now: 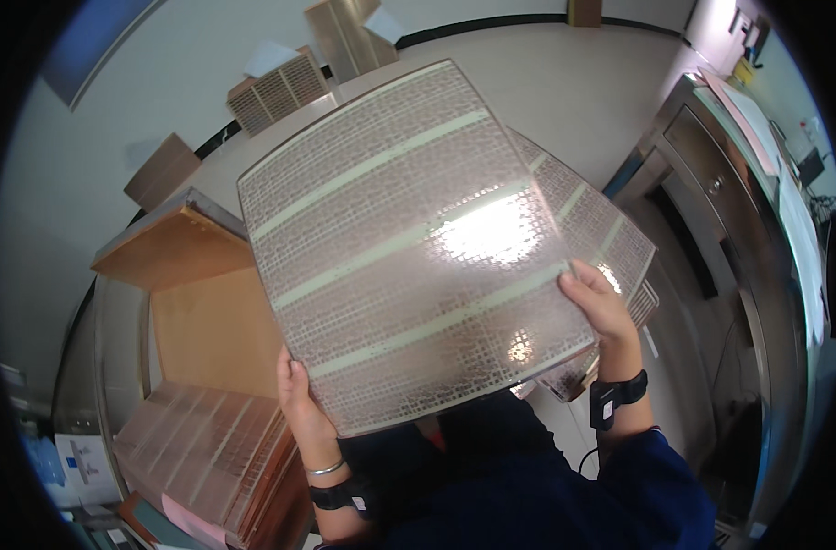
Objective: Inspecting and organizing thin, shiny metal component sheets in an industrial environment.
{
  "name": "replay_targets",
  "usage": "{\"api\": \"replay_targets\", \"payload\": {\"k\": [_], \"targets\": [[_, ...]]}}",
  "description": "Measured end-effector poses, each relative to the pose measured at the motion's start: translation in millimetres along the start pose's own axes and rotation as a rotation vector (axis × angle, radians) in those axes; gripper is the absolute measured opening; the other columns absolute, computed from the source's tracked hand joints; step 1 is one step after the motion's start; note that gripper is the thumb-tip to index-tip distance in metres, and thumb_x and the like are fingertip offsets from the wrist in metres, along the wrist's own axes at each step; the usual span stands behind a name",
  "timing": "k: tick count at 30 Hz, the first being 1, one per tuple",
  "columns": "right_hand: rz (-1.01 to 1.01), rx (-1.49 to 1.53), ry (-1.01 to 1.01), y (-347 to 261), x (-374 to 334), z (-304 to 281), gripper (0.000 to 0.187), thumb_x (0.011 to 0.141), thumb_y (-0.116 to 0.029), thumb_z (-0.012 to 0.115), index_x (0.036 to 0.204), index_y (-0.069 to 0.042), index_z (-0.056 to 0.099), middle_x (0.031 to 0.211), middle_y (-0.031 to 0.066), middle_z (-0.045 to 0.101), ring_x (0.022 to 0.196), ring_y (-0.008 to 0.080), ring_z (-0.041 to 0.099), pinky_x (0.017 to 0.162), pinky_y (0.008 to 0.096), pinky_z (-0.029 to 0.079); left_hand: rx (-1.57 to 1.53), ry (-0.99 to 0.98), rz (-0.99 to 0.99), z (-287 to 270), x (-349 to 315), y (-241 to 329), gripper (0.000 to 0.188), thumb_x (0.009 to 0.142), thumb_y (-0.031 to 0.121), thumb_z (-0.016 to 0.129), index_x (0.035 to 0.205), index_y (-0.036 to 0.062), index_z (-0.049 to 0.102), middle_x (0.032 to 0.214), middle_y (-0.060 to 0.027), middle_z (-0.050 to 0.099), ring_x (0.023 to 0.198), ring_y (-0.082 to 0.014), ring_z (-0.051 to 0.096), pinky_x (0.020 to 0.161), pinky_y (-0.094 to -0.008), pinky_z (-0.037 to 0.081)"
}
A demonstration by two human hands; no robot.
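Observation:
Between my two hands I hold up a large, thin circuit board panel [381,275], tilted, with fine grid patterns and pale green strips across it; bright light glares off its right half. My left hand [300,403] grips the lower left edge, its thumb showing and the other fingers partly behind the panel. My right hand [603,301] pinches the right edge, thumb on the face and fingers hidden underneath. Partly covered by the held panel, a stack of similar panels [606,229] lies to the right. Another panel stack [180,440] stands at the lower left.
Behind the left stack is an upright tan board [212,321] with a brown slanted top. On the right stands a metal cabinet [688,147] with papers [798,257] on top. Several stacks, including a gridded one [280,96], stand on the floor by the far wall.

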State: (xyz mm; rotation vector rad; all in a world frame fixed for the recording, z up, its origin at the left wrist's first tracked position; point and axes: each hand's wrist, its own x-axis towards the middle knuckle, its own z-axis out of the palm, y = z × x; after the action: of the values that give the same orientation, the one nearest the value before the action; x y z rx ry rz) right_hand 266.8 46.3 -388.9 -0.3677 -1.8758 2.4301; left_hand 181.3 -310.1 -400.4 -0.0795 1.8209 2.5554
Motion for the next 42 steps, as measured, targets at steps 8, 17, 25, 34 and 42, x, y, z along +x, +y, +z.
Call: {"api": "replay_targets", "payload": {"k": [8,17,25,34,42], "targets": [[-0.009,-0.067,0.048,4.6,-2.4,6.1,0.039,0.091,-0.029,0.053,0.117,0.001,0.054,0.108,0.0041,0.059,0.101,0.0113,0.051,0.09,0.0266,0.038,0.049,-0.033,-0.051,-1.1,3.0,0.7,0.038,0.095,0.02,0.04,0.126,-0.0013,0.041,0.124,-0.0115,0.05,0.112,-0.0205,0.048,0.096,-0.0322,0.036],[-0.058,0.361,0.128,22.5,7.8,43.9,0.038,0.091,-0.026,0.052,0.12,-0.001,0.052,0.11,0.0059,0.06,0.106,0.0145,0.052,0.091,0.0278,0.04,-0.975,-0.099,-0.153,11.4,-3.9,-4.3,0.049,0.094,0.041,0.039,0.123,0.0041,0.048,0.127,-0.0121,0.05,0.119,-0.0256,0.045,0.1,-0.0416,0.036],[0.086,0.359,-0.175,94.6,-9.8,54.7,0.025,0.09,-0.018,0.053,0.11,-0.003,0.052,0.093,0.0038,0.061,0.077,0.0116,0.059,0.067,0.026,0.05,-0.661,-0.166,-0.329,47.5,-16.4,-27.1,0.042,0.092,0.021,0.048,0.13,0.0055,0.038,0.131,-0.0107,0.044,0.118,-0.0256,0.043,0.1,-0.0431,0.036],[-0.345,0.702,0.422,2.8,13.7,-21.9,0.025,0.092,-0.014,0.045,0.111,0.002,0.05,0.108,0.0128,0.056,0.095,0.0217,0.059,0.078,0.0297,0.051,-0.419,-0.097,-0.132,-19.8,-3.3,-8.5,0.04,0.092,0.017,0.047,0.129,0.0037,0.038,0.124,-0.0106,0.049,0.112,-0.0246,0.049,0.096,-0.0406,0.041],[-0.221,0.292,0.222,17.7,-5.5,-36.5,0.035,0.089,-0.013,0.052,0.118,0.007,0.05,0.115,0.015,0.056,0.097,0.0209,0.059,0.088,0.0299,0.046,-0.308,-0.027,-0.09,-25.4,9.8,6.3,0.037,0.094,0.015,0.042,0.128,0.0007,0.039,0.125,-0.0125,0.049,0.112,-0.0219,0.05,0.095,-0.0343,0.043]]}}
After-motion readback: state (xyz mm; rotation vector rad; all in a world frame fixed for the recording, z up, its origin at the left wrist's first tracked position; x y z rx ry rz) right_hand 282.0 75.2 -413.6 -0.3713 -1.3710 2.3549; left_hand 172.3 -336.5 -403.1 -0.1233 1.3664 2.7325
